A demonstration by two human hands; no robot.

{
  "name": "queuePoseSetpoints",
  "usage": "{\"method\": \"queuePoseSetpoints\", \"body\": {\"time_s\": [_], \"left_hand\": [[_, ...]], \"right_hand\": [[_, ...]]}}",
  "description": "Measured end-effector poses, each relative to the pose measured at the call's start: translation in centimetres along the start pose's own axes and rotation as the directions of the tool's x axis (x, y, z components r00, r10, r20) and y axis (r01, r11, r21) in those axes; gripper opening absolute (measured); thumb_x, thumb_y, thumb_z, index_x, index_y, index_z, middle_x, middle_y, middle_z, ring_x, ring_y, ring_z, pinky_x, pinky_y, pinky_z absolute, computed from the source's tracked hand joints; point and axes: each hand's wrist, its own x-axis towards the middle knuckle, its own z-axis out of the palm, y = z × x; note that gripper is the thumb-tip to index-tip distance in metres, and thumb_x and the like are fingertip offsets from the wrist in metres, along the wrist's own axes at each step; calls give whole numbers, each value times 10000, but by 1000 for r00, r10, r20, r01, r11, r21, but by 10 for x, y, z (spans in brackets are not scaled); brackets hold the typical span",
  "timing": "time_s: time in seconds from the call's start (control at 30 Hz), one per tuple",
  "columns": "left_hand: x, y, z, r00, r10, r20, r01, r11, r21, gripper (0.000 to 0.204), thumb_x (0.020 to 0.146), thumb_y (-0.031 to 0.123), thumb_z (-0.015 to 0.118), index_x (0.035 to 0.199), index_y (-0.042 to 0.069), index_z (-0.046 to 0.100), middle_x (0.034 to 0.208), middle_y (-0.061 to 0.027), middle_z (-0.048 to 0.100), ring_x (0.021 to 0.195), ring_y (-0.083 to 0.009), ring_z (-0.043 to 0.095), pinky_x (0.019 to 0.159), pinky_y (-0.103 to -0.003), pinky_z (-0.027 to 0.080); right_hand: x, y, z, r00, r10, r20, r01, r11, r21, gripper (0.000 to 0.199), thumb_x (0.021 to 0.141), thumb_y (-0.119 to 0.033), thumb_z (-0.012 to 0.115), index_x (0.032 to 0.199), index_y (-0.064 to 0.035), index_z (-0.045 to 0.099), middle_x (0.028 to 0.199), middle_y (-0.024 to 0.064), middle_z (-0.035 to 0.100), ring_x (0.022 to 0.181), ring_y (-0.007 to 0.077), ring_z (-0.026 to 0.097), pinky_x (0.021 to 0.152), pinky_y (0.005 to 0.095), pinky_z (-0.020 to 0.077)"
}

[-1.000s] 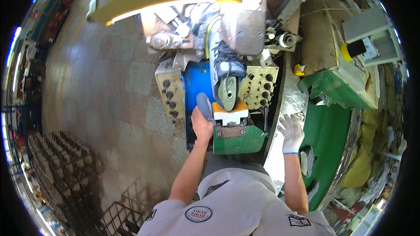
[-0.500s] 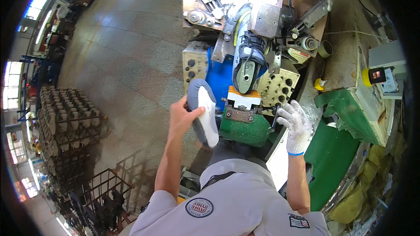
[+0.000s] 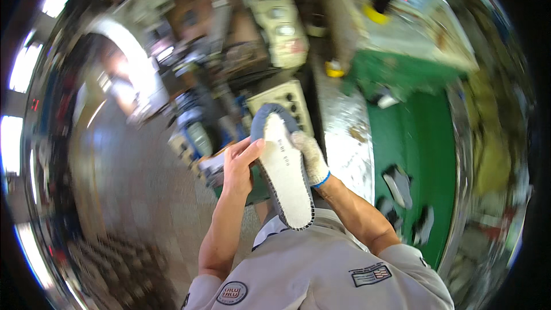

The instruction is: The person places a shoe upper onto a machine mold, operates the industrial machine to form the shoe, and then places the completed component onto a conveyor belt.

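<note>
A grey shoe upper (image 3: 285,169), its white stitched sole side facing up, is held between both hands in front of my body. My bare left hand (image 3: 238,163) grips its left edge, with the thumb on the white bottom. On the other side, my right hand (image 3: 310,158), in a white knitted glove with a blue cuff, is closed on the right edge; its fingers are partly hidden by the shoe upper. Beyond my left hand, blurred, another shoe (image 3: 198,135) sits in the machine.
The metal machine (image 3: 229,40) stands ahead and left, with a cream control panel (image 3: 290,100) of black knobs. To the right, a green-lined trough (image 3: 419,132) holds several shoe uppers (image 3: 398,186). Beyond it are a yellow-and-black object (image 3: 376,14) and a bench (image 3: 410,40).
My view has turned right, away from the machine. The shoe upper has turned so its white bottom faces up, and my gloved right hand has come over and taken its right side.
</note>
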Motion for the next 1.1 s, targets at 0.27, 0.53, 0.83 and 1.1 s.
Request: {"method": "queuePoseSetpoints", "body": {"time_s": [0.27, 0.53, 0.83, 1.1], "left_hand": [[33, -129, 158, 884, -364, 293, 107, 768, 631, 574, 954, 366, 672, 1284, -98, 599, 1164, -193, 691, 967, -259, 709, 859, -331, 549], [67, -149, 120, 889, -411, 203, 142, 669, 730, 428, 973, 204, 674, 1282, -83, 599, 1110, -169, 710, 921, -196, 710, 757, -275, 553], [48, -171, 103, 923, -382, 45, 224, 629, 744, 299, 984, 95, 637, 1227, -78, 631, 1069, -144, 728, 917, -179, 709, 785, -280, 549], [6, -174, 77, 895, -406, -185, 415, 605, 680, 258, 976, 95, 648, 1151, -93, 660, 1021, -141, 720, 900, -191, 710, 822, -311, 575]], "right_hand": [[-144, -83, -192, 792, -114, -600, -25, 976, -218, 443, 926, -412, 619, 1065, -12, 746, 965, 83, 733, 921, 154, 649, 847, 302, 502], [-336, -161, -387, 171, -121, -978, -964, 183, -191, 877, 892, -762, 438, 1131, 38, 707, 1208, 238, 678, 1147, 380, 648, 950, 434, 508], [-11, -170, -482, 458, -265, -849, -713, 461, -529, 1045, 744, -575, 728, 1492, 60, 366, 1327, 300, 590, 1222, 399, 598, 1016, 414, 487], [147, -142, -510, 209, -176, -962, -201, 955, -218, 984, 672, -256, 874, 1421, 77, 329, 1281, 243, 627, 1165, 355, 631, 997, 416, 512]]}}
